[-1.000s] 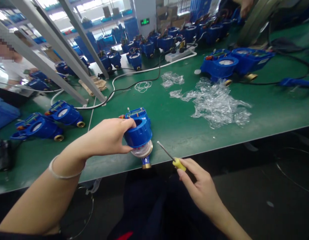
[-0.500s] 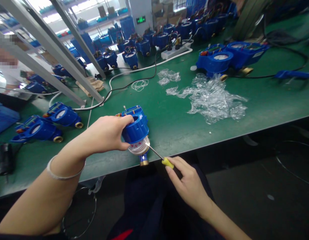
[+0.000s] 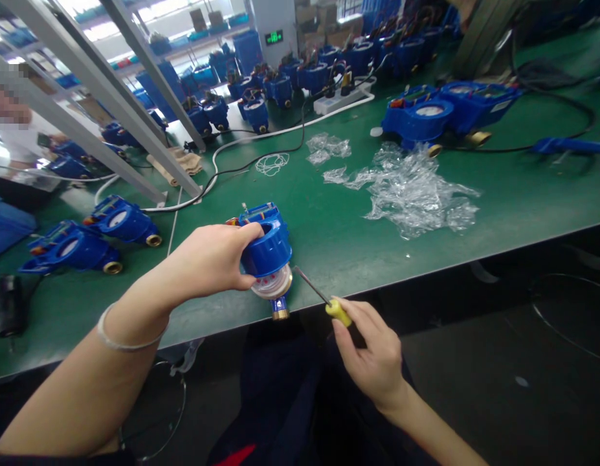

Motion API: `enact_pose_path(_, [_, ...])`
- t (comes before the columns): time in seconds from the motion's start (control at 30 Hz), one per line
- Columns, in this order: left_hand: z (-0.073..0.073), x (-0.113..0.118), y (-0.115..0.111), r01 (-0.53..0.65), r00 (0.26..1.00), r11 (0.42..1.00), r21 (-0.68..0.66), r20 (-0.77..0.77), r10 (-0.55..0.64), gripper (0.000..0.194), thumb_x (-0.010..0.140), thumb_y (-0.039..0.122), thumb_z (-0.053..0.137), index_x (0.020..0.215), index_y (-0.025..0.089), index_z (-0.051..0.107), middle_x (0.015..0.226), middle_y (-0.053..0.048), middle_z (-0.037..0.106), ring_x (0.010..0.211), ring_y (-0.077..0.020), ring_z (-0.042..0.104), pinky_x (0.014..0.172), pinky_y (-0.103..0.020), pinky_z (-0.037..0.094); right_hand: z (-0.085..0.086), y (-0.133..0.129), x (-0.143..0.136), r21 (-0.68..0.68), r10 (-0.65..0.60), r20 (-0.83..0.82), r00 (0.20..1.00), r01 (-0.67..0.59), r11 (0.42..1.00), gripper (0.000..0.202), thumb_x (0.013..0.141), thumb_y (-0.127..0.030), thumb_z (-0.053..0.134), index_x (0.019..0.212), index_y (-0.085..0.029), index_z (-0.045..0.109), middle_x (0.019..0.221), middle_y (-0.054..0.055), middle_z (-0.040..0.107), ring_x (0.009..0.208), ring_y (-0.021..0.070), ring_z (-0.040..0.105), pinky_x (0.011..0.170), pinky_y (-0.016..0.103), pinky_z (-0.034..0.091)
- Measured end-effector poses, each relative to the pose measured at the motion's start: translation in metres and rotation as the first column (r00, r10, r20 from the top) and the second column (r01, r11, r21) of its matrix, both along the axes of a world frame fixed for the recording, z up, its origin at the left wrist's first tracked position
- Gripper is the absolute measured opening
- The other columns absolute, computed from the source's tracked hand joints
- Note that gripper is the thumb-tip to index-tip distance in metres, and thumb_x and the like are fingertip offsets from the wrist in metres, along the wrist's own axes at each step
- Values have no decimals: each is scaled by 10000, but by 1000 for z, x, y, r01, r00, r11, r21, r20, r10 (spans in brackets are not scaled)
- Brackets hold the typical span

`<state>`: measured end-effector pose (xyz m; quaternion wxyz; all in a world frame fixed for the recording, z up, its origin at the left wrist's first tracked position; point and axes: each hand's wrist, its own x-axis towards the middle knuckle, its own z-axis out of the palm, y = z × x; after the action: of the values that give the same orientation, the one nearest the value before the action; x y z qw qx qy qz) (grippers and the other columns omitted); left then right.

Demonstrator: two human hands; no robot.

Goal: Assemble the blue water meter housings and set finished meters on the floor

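Note:
My left hand (image 3: 222, 255) grips the blue plastic housing of a water meter (image 3: 269, 251) near the front edge of the green bench. Below the housing shows a clear, round register part (image 3: 273, 283) with red marks, and under that a brass threaded end (image 3: 280, 314). My right hand (image 3: 372, 353) holds a screwdriver (image 3: 337, 312) by its yellow handle, the thumb and fingers closed round it. The screwdriver's tip points at the meter from the right and stands slightly apart from the clear part.
Crumpled clear plastic bags (image 3: 411, 191) lie right of centre on the bench (image 3: 323, 252). Two blue meters (image 3: 421, 116) stand beyond them, and two more (image 3: 120, 220) at the left. A power strip (image 3: 341, 100), cables and grey metal posts (image 3: 149, 149) are at the back.
My right hand has drawn the screwdriver back to the right, so its tip has come away from the clear part. My left hand and the meter have hardly moved.

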<state>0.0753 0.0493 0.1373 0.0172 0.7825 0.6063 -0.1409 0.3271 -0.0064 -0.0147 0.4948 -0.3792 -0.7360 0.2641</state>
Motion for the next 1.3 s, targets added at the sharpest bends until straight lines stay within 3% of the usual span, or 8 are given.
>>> enact_pose_path(0.1, [1,0,1,-16,1000,1000,-10,-2,16,373,692,409,682,999,224,580,803,-44,684,690,-254,653,572,-292,378,3,1,9,56,-33,53,998,30,998,386,874,-76,620,1247,-177,618,1060,113,707,938,207,695,813,334,598])
enact_pose_path(0.33, [1,5,4,-18,1000,1000,-10,2,18,456,709,453,685,1093,224,596,846,-60,688,738,-270,656,608,-304,408,2,-10,3,-101,213,157,964,-199,975,316,916,-112,587,1226,-162,617,1010,91,707,916,187,699,781,308,602])
enact_pose_path(0.47, [-2,5,4,-12,1000,1000,7,5,12,465,707,478,702,1076,215,601,832,-65,681,763,-282,660,631,-311,428,-8,-18,-9,-42,131,158,979,-126,991,330,901,-87,608,1225,-142,617,1027,104,708,929,190,699,810,314,600])
enact_pose_path(0.7, [-7,-1,6,96,993,995,36,68,-98,471,723,512,702,1050,194,584,790,-49,682,776,-284,667,896,-433,443,-10,-10,-22,113,27,123,992,-41,993,356,858,-51,666,1205,-121,632,1010,118,700,912,192,690,804,309,594])
enact_pose_path(0.83, [-6,-1,6,90,993,996,25,74,-92,448,737,499,689,1046,192,582,765,-42,675,746,-275,663,862,-418,439,-11,-11,-11,163,54,89,995,-68,984,376,844,-37,676,1207,-122,629,1015,117,694,919,181,682,818,291,587])
enact_pose_path(0.97, [-4,1,8,99,992,995,19,72,-100,456,727,488,697,1054,193,580,787,-47,680,747,-270,658,837,-402,436,-14,-16,-1,68,63,43,997,-66,996,335,859,-58,660,1186,-126,630,1013,111,687,919,177,680,806,283,588])
enact_pose_path(1.1, [-4,1,10,121,991,993,4,62,-121,445,712,450,708,1052,196,574,761,-35,664,722,-263,650,826,-400,438,-5,-11,-8,54,140,127,982,-148,988,332,867,-71,656,1194,-132,640,1019,105,700,913,179,693,807,285,592])
enact_pose_path(1.3, [5,0,13,184,981,983,-15,68,-182,386,744,463,668,994,193,552,730,-24,645,687,-246,628,759,-379,432,7,12,-8,119,85,156,984,-105,987,337,855,-92,679,1187,-147,662,1030,95,714,922,183,699,839,292,579])
